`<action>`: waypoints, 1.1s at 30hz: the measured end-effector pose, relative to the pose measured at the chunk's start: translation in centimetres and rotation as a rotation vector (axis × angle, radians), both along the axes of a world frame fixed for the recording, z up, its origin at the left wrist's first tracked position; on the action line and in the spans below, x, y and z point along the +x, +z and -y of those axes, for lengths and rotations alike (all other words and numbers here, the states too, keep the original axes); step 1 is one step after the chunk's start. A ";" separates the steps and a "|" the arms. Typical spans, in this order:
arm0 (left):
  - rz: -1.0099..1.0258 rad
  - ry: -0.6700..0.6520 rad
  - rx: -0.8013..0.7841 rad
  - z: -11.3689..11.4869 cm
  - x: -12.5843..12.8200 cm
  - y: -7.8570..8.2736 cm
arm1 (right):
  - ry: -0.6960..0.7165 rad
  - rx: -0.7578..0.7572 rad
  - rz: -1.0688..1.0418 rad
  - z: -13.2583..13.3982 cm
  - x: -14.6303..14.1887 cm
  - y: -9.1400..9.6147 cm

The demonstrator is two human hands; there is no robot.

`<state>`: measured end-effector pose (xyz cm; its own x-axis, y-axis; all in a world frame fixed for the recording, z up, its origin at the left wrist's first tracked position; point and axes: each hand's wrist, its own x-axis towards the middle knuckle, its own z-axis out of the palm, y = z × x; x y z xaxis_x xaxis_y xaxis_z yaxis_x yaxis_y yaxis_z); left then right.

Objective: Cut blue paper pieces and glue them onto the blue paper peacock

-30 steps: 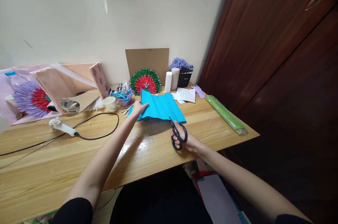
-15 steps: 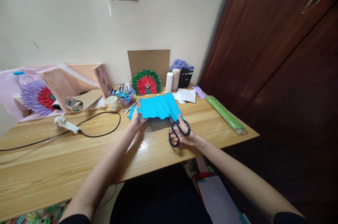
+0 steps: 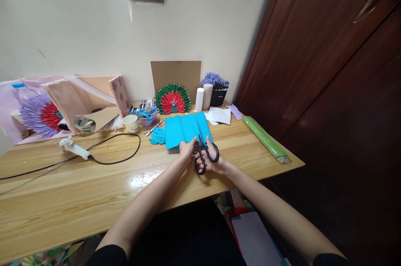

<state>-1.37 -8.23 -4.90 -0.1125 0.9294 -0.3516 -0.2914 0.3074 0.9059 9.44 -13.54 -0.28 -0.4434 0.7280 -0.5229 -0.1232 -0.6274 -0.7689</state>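
A sheet of bright blue crepe-like paper point(image 3: 181, 129) lies over the table in front of me, with soft folds across it. My left hand point(image 3: 188, 148) pinches its near edge, thumb on top, close to the scissors. In my right hand point(image 3: 211, 162) are black-handled scissors point(image 3: 200, 155), their loops spread apart and the blades pointing away from me at the paper's near edge. How far the blades reach into the sheet I cannot tell. Left of the sheet lies a bundle of blue cut paper pieces point(image 3: 158, 136).
At the left a white glue gun point(image 3: 74, 148) trails a black cord. Behind stand a paper cup point(image 3: 130, 123), a bowl of scraps point(image 3: 148, 116), a red-green peacock craft point(image 3: 173, 100) and two bottles point(image 3: 199, 100). A green wrapped roll point(image 3: 266, 140) lies right.
My left hand has moved from the sheet's left corner rightward along its near edge, next to the scissors. The sheet now lies lower and flatter. My right hand shifted slightly left.
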 end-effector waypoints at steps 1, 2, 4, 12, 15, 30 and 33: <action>-0.005 0.036 -0.002 0.0 -0.1 0.0 | 0.005 -0.004 -0.002 -0.1 0.0 0.0; -0.015 0.078 -0.008 0.1 -0.2 0.0 | 0.009 -0.006 0.003 -0.2 -0.1 -0.2; -0.010 0.119 -0.020 0.2 -0.3 0.2 | 0.005 0.011 0.028 -0.3 -0.3 -0.6; 0.078 0.117 -0.037 -0.1 -0.6 0.8 | -0.062 0.127 0.082 -0.3 -0.6 -1.5; 0.108 0.117 -0.032 -0.8 -0.6 0.9 | -0.004 0.037 0.030 -1.2 -0.6 -0.8; 0.178 -0.026 -0.089 -3.8 -2.3 1.4 | 0.071 0.063 -0.034 -3.4 -0.7 -0.5; 0.179 -0.080 -0.129 -4.0 -2.6 1.7 | 0.118 0.054 -0.088 -3.6 -0.3 -0.4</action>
